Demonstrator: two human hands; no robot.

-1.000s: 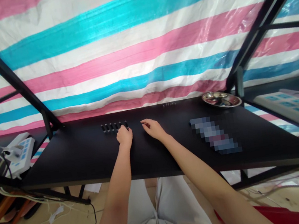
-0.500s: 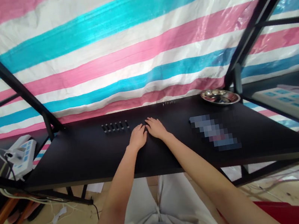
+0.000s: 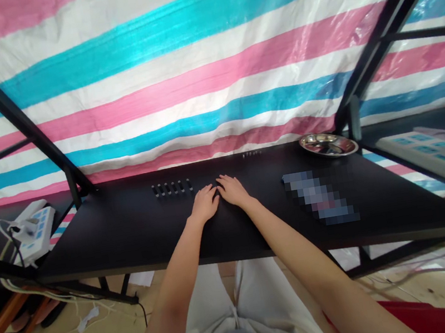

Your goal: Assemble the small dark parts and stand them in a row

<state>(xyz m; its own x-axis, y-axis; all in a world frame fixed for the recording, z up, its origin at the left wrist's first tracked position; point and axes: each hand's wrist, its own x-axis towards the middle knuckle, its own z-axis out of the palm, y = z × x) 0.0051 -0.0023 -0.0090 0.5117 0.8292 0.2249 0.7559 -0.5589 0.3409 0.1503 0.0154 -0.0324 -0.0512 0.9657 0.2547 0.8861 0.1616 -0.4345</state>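
Note:
Both palms rest on a black table (image 3: 119, 233). My left hand (image 3: 205, 203) lies flat, fingers stretched forward, holding nothing. Beside it my right hand (image 3: 232, 190) also lies flat with fingers stretched out, its fingertips close to those of the left. Left of my left hand stands a row of several small dark cylinders with silvery ends (image 3: 174, 187), which look like small batteries. Toward the back edge, beyond my right hand, is a line of several tiny shiny pieces (image 3: 251, 154), too small to name.
A round divided metal plate (image 3: 329, 145) sits at the back right. In front of it lies a pixelated bluish object (image 3: 320, 199). White power strips (image 3: 39, 235) with cables are at the left. A striped plastic sheet (image 3: 210, 89) hangs behind the table, between black metal posts (image 3: 373, 52).

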